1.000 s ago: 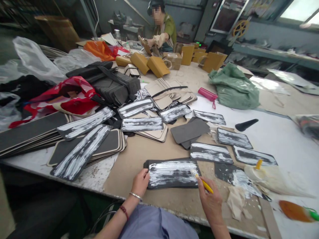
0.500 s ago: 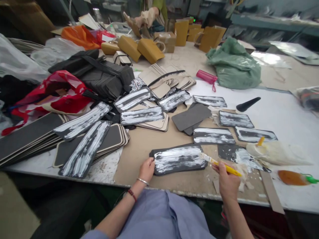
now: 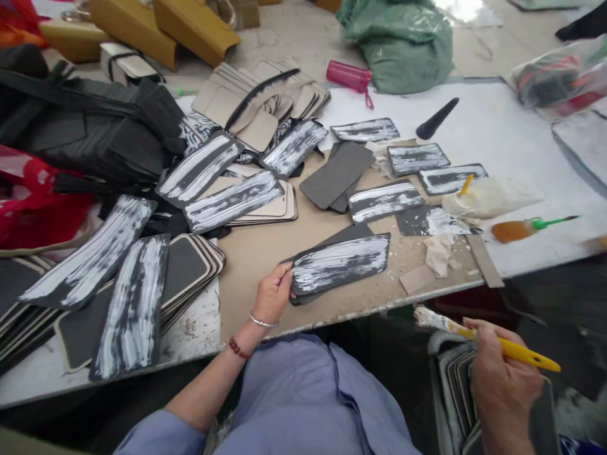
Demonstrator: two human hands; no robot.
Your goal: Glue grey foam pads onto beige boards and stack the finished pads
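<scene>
My left hand [image 3: 271, 294] pinches the left end of a dark grey panel [image 3: 342, 263] streaked with white paste. This panel is tilted up a little, over a plain dark panel [image 3: 348, 234] that shows at its upper edge. My right hand [image 3: 503, 382] is closed around a paintbrush [image 3: 528, 354] with a yellow handle, its bristles coated white. It is off to the right, beyond the table's front edge, above a stack of dark panels [image 3: 458, 385] lower down. Other white-streaked panels [image 3: 386, 201] lie around the work board.
Pale-edged panels [image 3: 192, 262] are stacked at the left. A plastic bag of pale paste [image 3: 497, 196] and an orange bottle with a green nozzle [image 3: 511, 231] lie at the right. Farther back are a pink cylinder [image 3: 348, 76] and a green bag [image 3: 403, 47].
My right hand has carried the brush off the streaked panel, right and down past the table edge. My left hand has lifted that panel slightly. The view has tilted down and shifted.
</scene>
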